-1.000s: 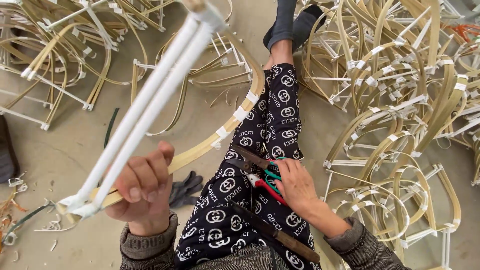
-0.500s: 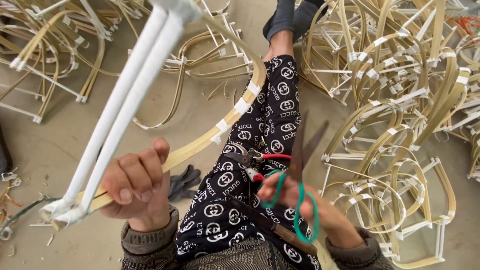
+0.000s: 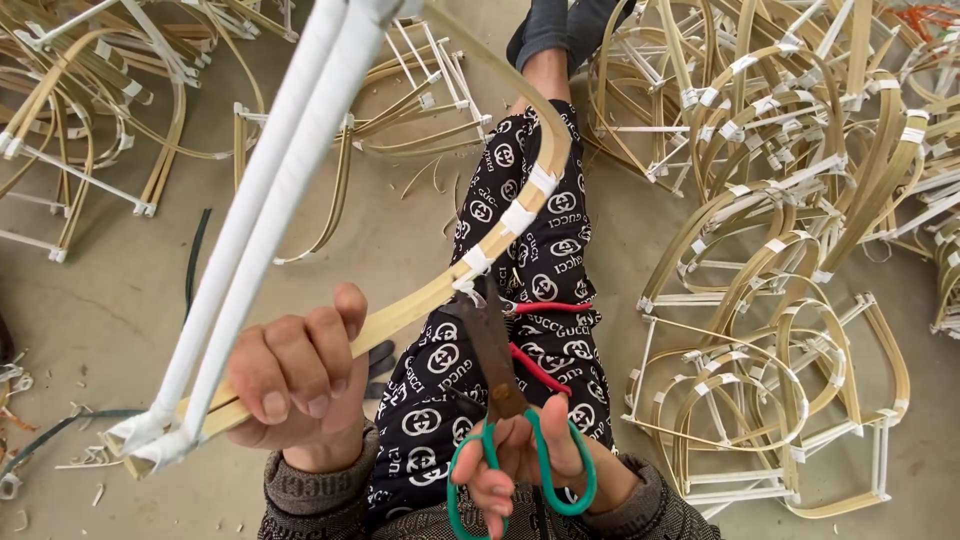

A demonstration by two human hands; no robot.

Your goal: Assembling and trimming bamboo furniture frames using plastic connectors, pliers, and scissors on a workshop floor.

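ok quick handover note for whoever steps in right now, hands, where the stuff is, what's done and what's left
Left hand: gripping the bamboo frame near its taped corner, with the white wrapped rods rising from that corner towards the camera.
Right hand: holds the green-handled scissors, blades pointing up, tips at a white tape wrap on the curved strip.
Done: several tape wraps already sit along the curve.
Left: whether the scissors have cut at that wrap cannot be told.
Around: finished-looking frames piled on the floor to the right, more at upper left.
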